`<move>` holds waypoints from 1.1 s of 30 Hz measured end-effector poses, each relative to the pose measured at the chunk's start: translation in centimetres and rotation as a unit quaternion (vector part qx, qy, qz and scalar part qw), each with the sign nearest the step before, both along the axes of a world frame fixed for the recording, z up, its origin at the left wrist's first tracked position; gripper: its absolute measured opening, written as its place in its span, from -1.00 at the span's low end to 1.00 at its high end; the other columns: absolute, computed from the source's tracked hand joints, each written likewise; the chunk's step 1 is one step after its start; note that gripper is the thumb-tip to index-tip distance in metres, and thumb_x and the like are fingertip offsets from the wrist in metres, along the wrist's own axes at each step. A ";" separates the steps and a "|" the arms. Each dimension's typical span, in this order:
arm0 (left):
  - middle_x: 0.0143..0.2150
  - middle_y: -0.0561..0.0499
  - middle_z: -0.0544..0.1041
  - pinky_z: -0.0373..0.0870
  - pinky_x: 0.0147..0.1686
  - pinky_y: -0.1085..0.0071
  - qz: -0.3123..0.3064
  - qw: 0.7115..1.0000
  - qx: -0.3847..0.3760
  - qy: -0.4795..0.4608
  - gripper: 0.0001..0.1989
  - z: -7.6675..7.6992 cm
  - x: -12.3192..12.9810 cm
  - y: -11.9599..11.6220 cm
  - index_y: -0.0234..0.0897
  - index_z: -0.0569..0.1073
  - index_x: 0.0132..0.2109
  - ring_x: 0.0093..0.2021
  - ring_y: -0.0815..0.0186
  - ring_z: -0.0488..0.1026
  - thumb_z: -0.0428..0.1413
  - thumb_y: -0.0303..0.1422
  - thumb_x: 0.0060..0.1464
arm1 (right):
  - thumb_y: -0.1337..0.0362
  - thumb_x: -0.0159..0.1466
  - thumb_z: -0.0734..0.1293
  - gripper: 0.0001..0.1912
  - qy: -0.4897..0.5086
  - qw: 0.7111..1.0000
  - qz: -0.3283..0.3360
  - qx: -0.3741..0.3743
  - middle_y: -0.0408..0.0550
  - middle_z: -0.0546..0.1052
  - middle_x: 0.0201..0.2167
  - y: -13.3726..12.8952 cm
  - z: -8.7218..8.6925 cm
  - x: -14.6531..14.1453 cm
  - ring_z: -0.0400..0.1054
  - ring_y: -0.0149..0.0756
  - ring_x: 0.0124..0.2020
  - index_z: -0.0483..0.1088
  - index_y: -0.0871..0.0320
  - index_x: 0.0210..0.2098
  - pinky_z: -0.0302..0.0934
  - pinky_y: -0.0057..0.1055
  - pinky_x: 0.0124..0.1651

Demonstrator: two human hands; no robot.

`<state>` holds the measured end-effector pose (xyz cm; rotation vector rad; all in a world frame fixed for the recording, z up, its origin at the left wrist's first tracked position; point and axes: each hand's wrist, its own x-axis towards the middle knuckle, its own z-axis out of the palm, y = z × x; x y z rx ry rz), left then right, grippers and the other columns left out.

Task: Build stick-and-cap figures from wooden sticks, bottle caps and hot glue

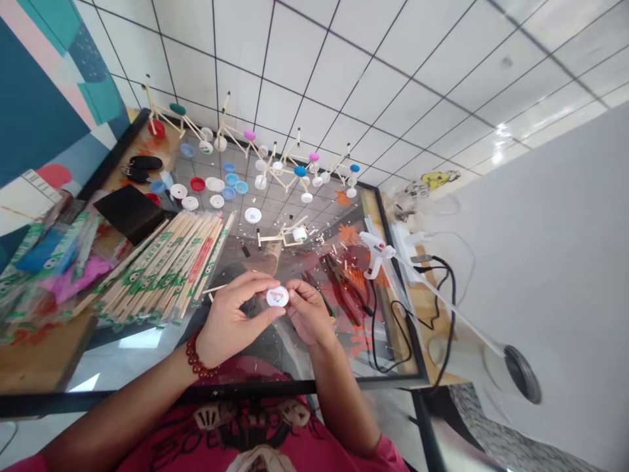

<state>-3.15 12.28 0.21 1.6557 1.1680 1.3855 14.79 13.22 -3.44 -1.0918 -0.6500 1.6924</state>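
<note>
A round white bottle cap with a red mark on its face is held over the table near its front edge. My left hand, with a beaded bracelet at the wrist, pinches the cap between thumb and fingers. From the other side my right hand has its thumb and fingertips closed at the cap's right edge. Just beyond lies a small stick frame with a white cap at one end. Another white cap rests to its left.
Wrapped chopsticks lie in a pile at left. Several stick models with caps stand along the far edge, near loose caps. At right are red-handled pliers, a white glue gun and black cables. Scraps litter the glass.
</note>
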 end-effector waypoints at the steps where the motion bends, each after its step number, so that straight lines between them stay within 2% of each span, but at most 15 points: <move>1: -0.10 -0.03 0.74 0.69 -0.12 0.36 0.000 1.000 0.000 0.000 -0.71 0.0 0.0 0.0 -0.15 0.71 -0.05 -0.10 0.20 0.71 0.39 -0.50 0.06 | -0.08 -0.08 0.76 -0.52 0.000 1.000 0.005 0.001 -0.19 0.51 -0.53 0.0 0.0 -0.1 0.30 -0.39 -0.44 0.60 0.10 -0.44 0.23 -0.45 -0.31; 8: -0.11 0.00 0.74 0.71 -0.15 0.29 -0.001 0.999 -0.034 -0.022 -0.69 0.1 0.0 0.1 -0.02 0.72 -0.07 -0.11 0.14 0.71 0.39 -0.49 0.05 | -0.16 -0.07 0.73 -0.46 -0.007 1.000 0.020 0.004 -0.20 0.43 -0.58 0.0 0.0 -0.3 0.21 -0.42 -0.48 0.57 0.13 -0.46 0.14 -0.46 -0.36; 12: -0.12 -0.03 0.74 0.71 -0.19 0.22 -0.011 0.996 -0.080 -0.039 -0.73 0.5 0.0 0.2 0.00 0.74 -0.11 -0.13 0.08 0.70 0.41 -0.43 0.03 | -0.23 -0.08 0.71 -0.42 -0.025 0.999 0.025 -0.001 -0.21 0.41 -0.58 0.0 0.2 -0.5 0.19 -0.42 -0.50 0.55 0.12 -0.48 0.11 -0.46 -0.39; 17: -0.09 -0.08 0.73 0.69 -0.16 0.11 -0.009 0.991 -0.124 -0.054 -0.75 0.3 0.0 0.2 0.01 0.73 -0.11 -0.15 0.04 0.69 0.40 -0.34 0.02 | -0.20 -0.07 0.71 -0.44 -0.034 0.999 0.010 0.006 -0.21 0.40 -0.56 0.1 0.3 -0.6 0.20 -0.40 -0.48 0.52 0.10 -0.48 0.14 -0.43 -0.37; 24: -0.08 -0.06 0.69 0.66 -0.14 0.18 -0.024 0.995 -0.096 0.006 -0.62 0.1 -0.2 0.5 -0.04 0.70 0.02 -0.20 0.13 0.63 0.32 -0.42 0.03 | -0.12 0.04 0.68 -0.54 -0.079 0.996 -0.009 0.042 -0.22 0.45 -0.54 0.1 -0.1 -0.2 0.24 -0.39 -0.45 0.55 0.10 -0.44 0.17 -0.42 -0.30; 29: -0.10 -0.05 0.70 0.65 -0.07 0.15 -0.016 0.997 -0.077 0.018 -0.65 0.0 -0.2 0.5 0.01 0.72 0.00 -0.14 0.08 0.66 0.34 -0.41 0.05 | -0.05 0.12 0.64 -0.62 -0.125 0.990 0.000 0.062 -0.24 0.46 -0.53 -0.1 -0.4 -0.2 0.24 -0.39 -0.45 0.56 0.09 -0.44 0.16 -0.41 -0.26; 33: -0.12 -0.04 0.71 0.66 -0.11 0.15 -0.015 0.995 -0.096 0.012 -0.69 0.1 -0.1 0.5 0.03 0.73 -0.05 -0.20 0.08 0.66 0.35 -0.38 0.04 | -0.04 0.14 0.61 -0.65 -0.141 0.988 0.009 0.060 -0.23 0.46 -0.52 -0.1 -0.5 -0.2 0.24 -0.37 -0.44 0.56 0.09 -0.43 0.16 -0.40 -0.27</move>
